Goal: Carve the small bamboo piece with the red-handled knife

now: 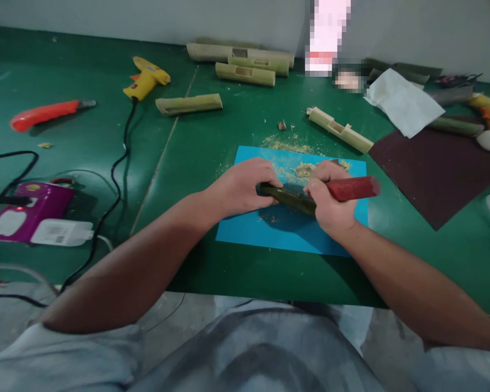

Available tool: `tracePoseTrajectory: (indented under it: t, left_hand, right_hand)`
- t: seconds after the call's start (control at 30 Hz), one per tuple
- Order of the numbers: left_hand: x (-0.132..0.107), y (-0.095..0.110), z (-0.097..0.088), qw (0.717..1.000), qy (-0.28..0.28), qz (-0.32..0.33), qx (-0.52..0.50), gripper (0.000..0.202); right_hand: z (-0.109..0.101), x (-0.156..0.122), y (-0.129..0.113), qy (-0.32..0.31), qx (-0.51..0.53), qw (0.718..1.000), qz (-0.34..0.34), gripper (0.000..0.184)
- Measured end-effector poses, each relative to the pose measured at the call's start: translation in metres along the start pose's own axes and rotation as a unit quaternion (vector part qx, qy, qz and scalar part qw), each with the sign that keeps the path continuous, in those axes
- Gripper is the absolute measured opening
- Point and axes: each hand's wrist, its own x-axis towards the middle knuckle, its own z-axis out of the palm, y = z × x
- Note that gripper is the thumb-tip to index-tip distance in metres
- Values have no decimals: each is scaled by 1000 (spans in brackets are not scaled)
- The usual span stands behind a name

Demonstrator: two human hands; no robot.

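Observation:
My left hand (pixel 245 188) is closed round the left end of a short dark green bamboo tube (pixel 292 199), which lies slanted above a blue sheet (pixel 245 226). In my right hand (pixel 335 209) is a tool with a thick red handle (pixel 356 188); its working end is hidden by my fingers, at the right part of the tube. The fingers of that hand also come up against the bamboo. Pale shavings (pixel 306 170) are heaped on the sheet just behind the tube.
Several cut bamboo tubes (pixel 245 74) lie at the back. A notched tube (pixel 338 129) is right of them, near brown sandpaper (pixel 433 179) and white paper (pixel 406 103). Leftward are a yellow glue gun (pixel 147 79), a red utility knife (pixel 47 115) and a purple power strip (pixel 28 212) with cords.

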Motion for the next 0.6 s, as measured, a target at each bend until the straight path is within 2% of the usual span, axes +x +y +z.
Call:
tracePoseTrajectory:
  t: [0.07, 0.13, 0.23, 0.43, 0.6]
  left_hand:
    - [0, 0, 0, 1000, 0, 0, 0, 11]
    - [0, 1, 0, 1000, 1, 0, -2, 12]
    - [1, 2, 1, 1000, -1, -2, 1, 12]
    - [1, 1, 1, 1000, -4, -5, 3, 12]
    - [1, 0, 2, 1000, -2, -9, -1, 13]
  right_hand:
    - [0, -3, 1, 37, 13, 999, -5, 36]
    - [-1, -5, 3, 46, 13, 999, -6, 35]
    - [-1, -5, 3, 19, 14, 1000, 9, 32]
    - [2, -2, 3, -30, 15, 995, 96, 36]
    - [1, 0, 2, -41, -6, 993, 107, 30]
